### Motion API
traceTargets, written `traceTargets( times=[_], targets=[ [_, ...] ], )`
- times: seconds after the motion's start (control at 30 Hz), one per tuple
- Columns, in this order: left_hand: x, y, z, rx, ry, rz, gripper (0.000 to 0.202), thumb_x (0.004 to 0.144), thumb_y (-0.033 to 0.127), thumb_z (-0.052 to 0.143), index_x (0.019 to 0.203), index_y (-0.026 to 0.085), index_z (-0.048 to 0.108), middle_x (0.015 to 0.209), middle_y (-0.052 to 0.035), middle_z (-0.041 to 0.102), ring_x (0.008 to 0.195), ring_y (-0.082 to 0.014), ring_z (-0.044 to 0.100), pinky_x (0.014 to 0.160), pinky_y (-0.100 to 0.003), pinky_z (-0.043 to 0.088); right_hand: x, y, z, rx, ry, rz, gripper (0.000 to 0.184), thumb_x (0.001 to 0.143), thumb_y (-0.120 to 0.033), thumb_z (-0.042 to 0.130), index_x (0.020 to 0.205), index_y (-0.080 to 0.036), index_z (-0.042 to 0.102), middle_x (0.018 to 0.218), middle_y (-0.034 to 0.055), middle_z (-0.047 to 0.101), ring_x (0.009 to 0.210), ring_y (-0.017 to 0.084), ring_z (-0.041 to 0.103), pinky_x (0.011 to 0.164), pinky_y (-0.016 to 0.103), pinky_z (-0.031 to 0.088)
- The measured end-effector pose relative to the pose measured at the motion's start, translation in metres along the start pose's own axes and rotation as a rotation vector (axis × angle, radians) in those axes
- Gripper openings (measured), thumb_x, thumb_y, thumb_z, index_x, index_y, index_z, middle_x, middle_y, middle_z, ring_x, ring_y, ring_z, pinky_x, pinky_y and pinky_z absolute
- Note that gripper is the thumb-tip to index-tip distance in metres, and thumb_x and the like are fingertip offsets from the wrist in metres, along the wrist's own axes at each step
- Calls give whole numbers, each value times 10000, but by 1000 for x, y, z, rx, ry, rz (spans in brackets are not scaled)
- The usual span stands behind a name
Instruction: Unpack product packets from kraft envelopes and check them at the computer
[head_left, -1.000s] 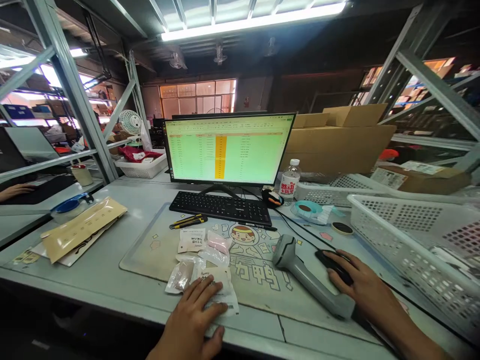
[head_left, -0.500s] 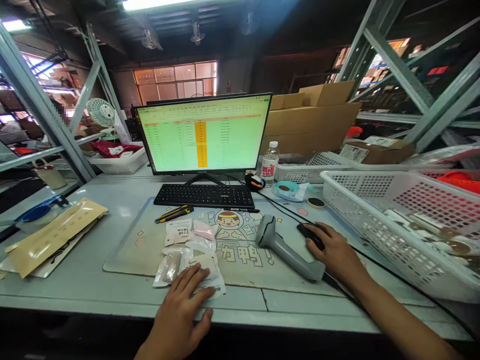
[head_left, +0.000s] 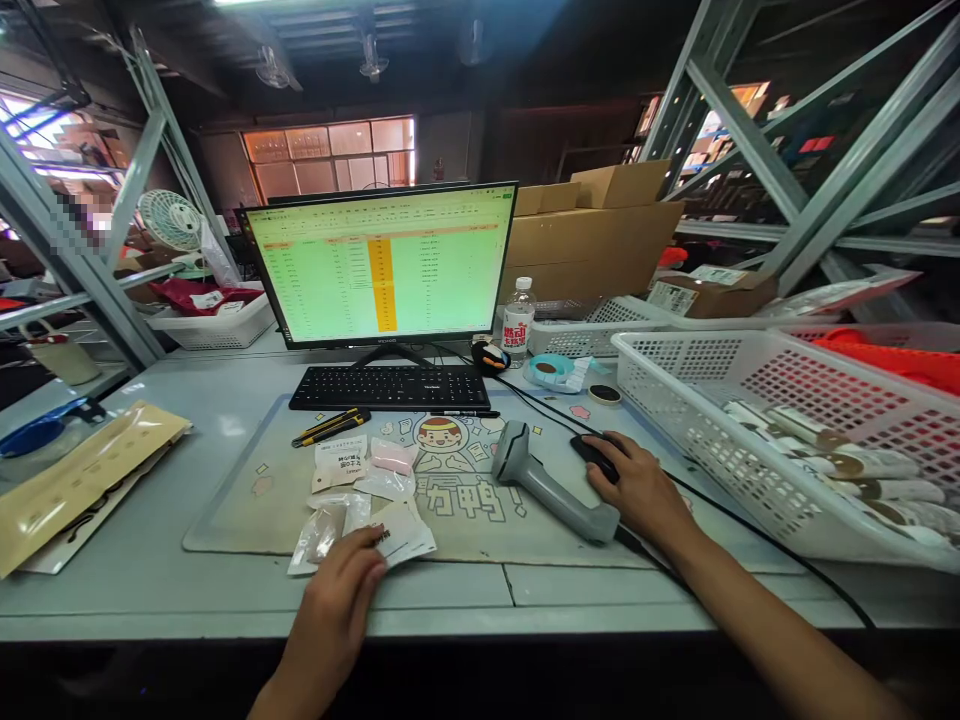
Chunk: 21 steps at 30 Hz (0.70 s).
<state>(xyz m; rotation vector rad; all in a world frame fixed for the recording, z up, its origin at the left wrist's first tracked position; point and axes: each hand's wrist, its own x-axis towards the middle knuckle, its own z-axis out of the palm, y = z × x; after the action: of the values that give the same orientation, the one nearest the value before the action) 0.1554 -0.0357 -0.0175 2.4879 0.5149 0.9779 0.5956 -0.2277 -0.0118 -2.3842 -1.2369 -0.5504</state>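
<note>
My left hand [head_left: 337, 590] is closed on the near edge of a small white packet [head_left: 405, 535], thumb and fingers together at its left corner. Touching it are several other small packets: a white printed one [head_left: 341, 463], one with a pink content [head_left: 391, 458] and a clear one [head_left: 322, 535]. On the right, my right hand [head_left: 637, 490] curves over a black computer mouse [head_left: 596, 458]. Between the hands a grey barcode scanner [head_left: 555, 490] lies on the printed desk mat [head_left: 247, 510].
A monitor [head_left: 382, 270] showing a spreadsheet stands behind a black keyboard [head_left: 390, 387]. A yellow-black utility knife [head_left: 331, 427] lies left of it. A plastic bottle [head_left: 518, 320] and tape roll [head_left: 553, 368] stand right. White basket [head_left: 675, 430] holds rolls; kraft envelopes [head_left: 90, 480] lie left.
My left hand has gone from lying spread on the packet to gripping its edge, and the packet has shifted slightly. My right hand stays on the mouse. The whole view has turned a little right.
</note>
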Motion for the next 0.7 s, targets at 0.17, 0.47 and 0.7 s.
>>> traceTargets(
  times=[0.17, 0.47, 0.7],
  targets=[
    [27, 18, -23, -210, 142, -365, 307, 1089, 446, 448, 995, 218, 631, 828, -15, 689, 752, -197, 672, 681, -289, 553, -1, -3, -1, -16, -30, 23, 520, 979, -462, 423, 1361, -222, 681, 1425, 141, 604, 1225, 331, 638, 1070, 526, 541],
    [196, 2, -5, -212, -346, -25, 398, 1045, 356, 348, 1042, 174, 702, 1224, -84, 727, 1124, -226, 666, 1026, -362, 523, -2, -9, -4, 5, -28, 40, 506, 965, -448, 472, 1371, -227, 676, 1440, 152, 586, 1211, 352, 629, 1051, 552, 542],
    [269, -14, 82, 201, -578, 125, 359, 975, 233, 424, 928, 135, 766, 1570, -110, 540, 1506, -323, 385, 1257, -514, 317, -3, -6, 2, 17, 9, 16, 480, 953, -411, 490, 1358, -237, 678, 1429, 141, 589, 1184, 336, 629, 1041, 538, 546]
  ],
)
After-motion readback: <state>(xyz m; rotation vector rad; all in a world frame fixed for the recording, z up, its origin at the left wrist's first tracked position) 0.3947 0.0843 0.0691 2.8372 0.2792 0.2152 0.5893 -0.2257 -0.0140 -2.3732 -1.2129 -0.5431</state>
